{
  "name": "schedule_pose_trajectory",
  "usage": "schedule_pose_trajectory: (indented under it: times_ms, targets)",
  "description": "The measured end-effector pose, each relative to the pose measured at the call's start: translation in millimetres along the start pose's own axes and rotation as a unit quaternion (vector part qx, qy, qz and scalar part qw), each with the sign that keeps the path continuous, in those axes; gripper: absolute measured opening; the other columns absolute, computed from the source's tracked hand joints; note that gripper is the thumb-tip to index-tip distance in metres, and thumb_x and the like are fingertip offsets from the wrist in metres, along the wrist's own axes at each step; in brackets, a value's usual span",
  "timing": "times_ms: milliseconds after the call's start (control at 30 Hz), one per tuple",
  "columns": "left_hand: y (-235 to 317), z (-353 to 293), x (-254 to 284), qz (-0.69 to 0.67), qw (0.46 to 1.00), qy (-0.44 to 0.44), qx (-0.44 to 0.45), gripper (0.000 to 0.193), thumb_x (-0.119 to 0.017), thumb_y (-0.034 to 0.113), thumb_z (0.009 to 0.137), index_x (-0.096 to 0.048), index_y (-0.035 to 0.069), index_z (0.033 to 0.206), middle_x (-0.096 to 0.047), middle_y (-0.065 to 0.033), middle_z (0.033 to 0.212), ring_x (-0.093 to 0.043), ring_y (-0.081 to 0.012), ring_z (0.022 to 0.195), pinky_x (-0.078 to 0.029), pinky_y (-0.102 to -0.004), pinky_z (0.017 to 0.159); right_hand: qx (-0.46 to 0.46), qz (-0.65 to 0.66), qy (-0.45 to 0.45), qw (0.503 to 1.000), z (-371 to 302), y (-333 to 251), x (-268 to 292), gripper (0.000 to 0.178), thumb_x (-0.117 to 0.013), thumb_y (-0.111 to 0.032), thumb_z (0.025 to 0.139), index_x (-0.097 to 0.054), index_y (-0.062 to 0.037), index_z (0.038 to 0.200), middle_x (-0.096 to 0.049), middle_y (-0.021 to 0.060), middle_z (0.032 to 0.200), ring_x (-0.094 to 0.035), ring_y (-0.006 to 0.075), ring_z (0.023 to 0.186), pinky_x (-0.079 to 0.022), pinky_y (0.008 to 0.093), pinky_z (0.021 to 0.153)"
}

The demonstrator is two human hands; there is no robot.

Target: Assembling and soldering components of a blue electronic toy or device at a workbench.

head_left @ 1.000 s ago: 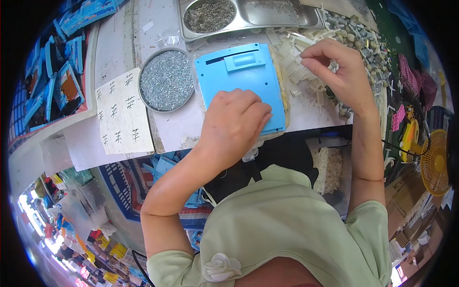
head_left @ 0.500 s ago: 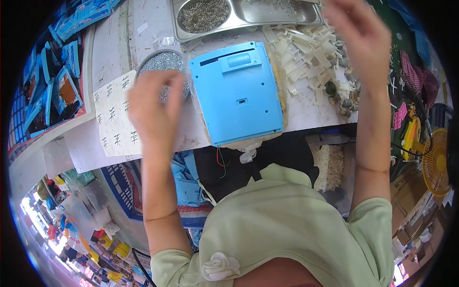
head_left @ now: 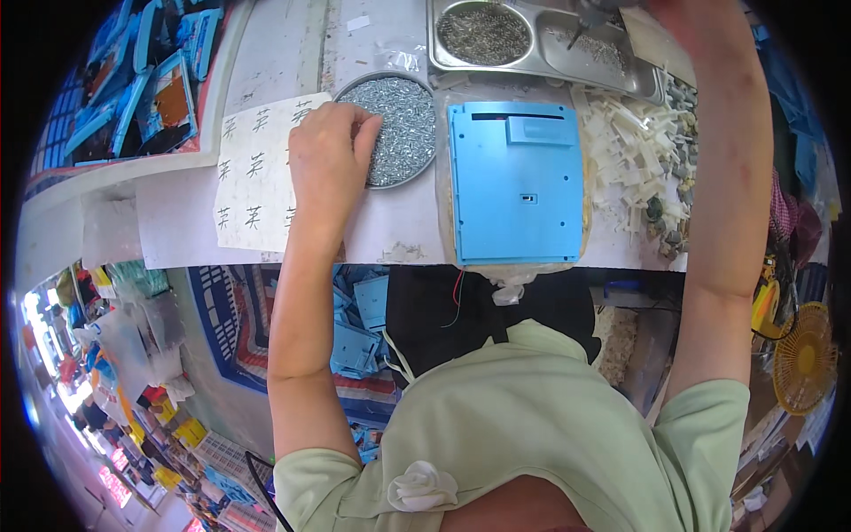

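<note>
My left hand [head_left: 330, 160] rests at the left rim of a round dish [head_left: 432, 160] full of small silver screws [head_left: 401, 133]. Its fingers are curled toward the thumb above the screws; what they pinch, if anything, is hidden. To the right of the dish, a light-blue plastic casing [head_left: 496, 213] lies flat on a padded, film-wrapped support [head_left: 585, 208]. Thin red and green wires [head_left: 458, 293] hang below its near edge. At the top right, my right hand [head_left: 678, 19], partly cut off and blurred, closes on a dark power screwdriver [head_left: 603, 11], its bit pointing down over a metal tray.
The metal tray [head_left: 541, 75] holds small metal parts in two compartments. White plastic pieces [head_left: 625, 133] are heaped right of the casing. A marked paper sheet [head_left: 239, 199] lies left of the dish. More blue casings [head_left: 168, 97] fill a crate at far left. A yellow fan [head_left: 805, 359] stands right.
My view has shifted, so the table's things appear farther right. My left hand has settled at the screw dish's rim. My right hand has moved farther up, and the power screwdriver has come into view.
</note>
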State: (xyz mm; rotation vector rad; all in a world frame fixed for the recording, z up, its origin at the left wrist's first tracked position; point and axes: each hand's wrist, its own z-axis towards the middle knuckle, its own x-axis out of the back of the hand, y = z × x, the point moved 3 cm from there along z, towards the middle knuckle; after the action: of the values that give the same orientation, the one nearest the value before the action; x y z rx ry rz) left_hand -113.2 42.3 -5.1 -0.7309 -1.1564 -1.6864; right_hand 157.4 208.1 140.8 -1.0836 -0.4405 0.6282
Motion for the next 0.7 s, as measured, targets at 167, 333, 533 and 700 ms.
schedule_pose_trajectory:
  times_ms: [167, 333, 533, 700]
  targets:
    - [42, -4, 2, -0.058, 0.995, -0.054, -0.067, 0.015, -0.076, 0.015, 0.085, -0.066, 0.005, 0.081, -0.061, -0.0101, 0.077, -0.061, -0.0317, 0.076, -0.046, -0.0453, 0.070, 0.000, 0.114, 0.020, 0.993, -43, -3, -38, 0.018, -0.068, -0.019, 0.093, -0.064, -0.0066, 0.106, -0.064, 0.0041, 0.080, -0.061, 0.0156, 0.076, -0.050, 0.0320, 0.071]
    - [132, -24, 19, -0.237, 0.958, -0.077, -0.145, 0.009, -0.076, 0.003, 0.084, -0.068, 0.005, 0.088, -0.064, -0.0098, 0.085, -0.062, -0.0307, 0.077, -0.048, -0.0403, 0.067, -0.012, 0.178, -0.004, 0.984, -101, -28, -71, 0.019, -0.065, -0.028, 0.099, -0.054, -0.0167, 0.109, -0.054, -0.0077, 0.070, -0.053, 0.0073, 0.064, -0.047, 0.0286, 0.070]
    - [141, -37, 6, -0.324, 0.935, -0.116, -0.090, 0.014, -0.078, 0.011, 0.084, -0.067, 0.008, 0.092, -0.064, -0.0066, 0.085, -0.063, -0.0286, 0.076, -0.050, -0.0392, 0.067, -0.026, 0.200, -0.002, 0.980, -120, -39, -76, 0.024, -0.069, -0.032, 0.096, -0.054, -0.0172, 0.107, -0.056, -0.0081, 0.069, -0.054, 0.0073, 0.061, -0.049, 0.0281, 0.067]
    - [142, -33, 11, -0.291, 0.942, -0.108, -0.127, 0.017, -0.080, 0.013, 0.080, -0.066, 0.009, 0.090, -0.061, -0.0055, 0.082, -0.062, -0.0266, 0.073, -0.049, -0.0385, 0.064, -0.037, 0.202, 0.012, 0.979, -129, -38, -78, 0.028, -0.073, -0.035, 0.094, -0.054, -0.0175, 0.105, -0.058, -0.0085, 0.068, -0.056, 0.0073, 0.058, -0.050, 0.0277, 0.065]
